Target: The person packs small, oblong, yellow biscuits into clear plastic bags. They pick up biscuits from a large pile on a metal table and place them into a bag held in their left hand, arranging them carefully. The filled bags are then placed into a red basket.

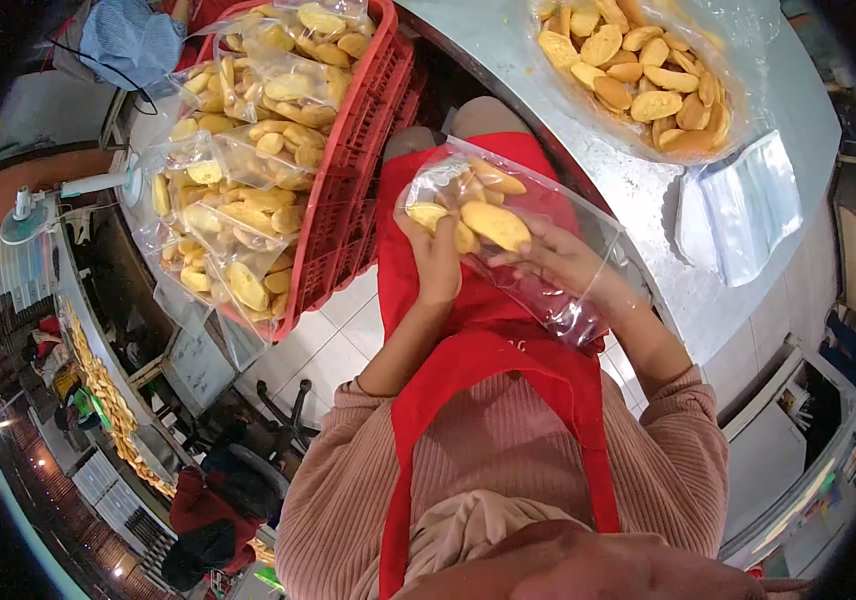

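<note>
Above my lap is a clear plastic bag with several golden oval biscuits inside. My left hand is closed on the bag's left side, thumb toward the biscuits. Clear plastic lies around my right hand, whose fingers are curled at the tip of a larger oval biscuit. Whether that hand is inside the bag or behind a fold of it, I cannot tell. Beneath the bag is a red apron.
At left, a red plastic crate is heaped with filled bags. On the metal table at right lie a large bag of loose biscuits and a stack of flat clear bags. A wheeled chair base stands on the tiles.
</note>
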{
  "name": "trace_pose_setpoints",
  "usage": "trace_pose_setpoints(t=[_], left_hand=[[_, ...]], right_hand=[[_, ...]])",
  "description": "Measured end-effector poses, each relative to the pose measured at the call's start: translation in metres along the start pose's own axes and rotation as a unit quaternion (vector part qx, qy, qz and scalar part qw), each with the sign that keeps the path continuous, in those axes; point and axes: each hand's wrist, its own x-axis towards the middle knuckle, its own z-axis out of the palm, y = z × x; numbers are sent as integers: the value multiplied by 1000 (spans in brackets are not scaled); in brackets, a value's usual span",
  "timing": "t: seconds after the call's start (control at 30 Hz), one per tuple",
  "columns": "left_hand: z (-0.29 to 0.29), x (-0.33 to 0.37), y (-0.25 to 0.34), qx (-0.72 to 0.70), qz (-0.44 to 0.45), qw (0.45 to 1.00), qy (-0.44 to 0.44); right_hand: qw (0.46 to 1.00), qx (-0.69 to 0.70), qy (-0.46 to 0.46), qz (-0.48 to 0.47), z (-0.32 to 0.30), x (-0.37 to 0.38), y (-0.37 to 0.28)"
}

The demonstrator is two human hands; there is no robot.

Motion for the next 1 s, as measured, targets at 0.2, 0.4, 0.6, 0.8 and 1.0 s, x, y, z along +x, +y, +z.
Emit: trace_pose_setpoints(t=[0.2, 0.4, 0.6, 0.8, 1.0], left_hand=[[7, -14, 10, 41, -5, 999, -32], [7, -20, 19, 59, -29, 995, -78], [-3, -19, 13, 93, -32, 990, -105], [-9, -9, 33, 201, 29, 968, -144], [-16, -2, 31, 232, 5, 964, -127]], right_hand=[[962, -234, 86, -114, 7, 13, 10], [936, -292, 136, -141, 24, 14, 1], [925, -303, 123, -192, 14, 27, 17], [930, -311, 81, -178, 22, 16, -2], [942, -305, 17, -141, 16, 20, 15]])
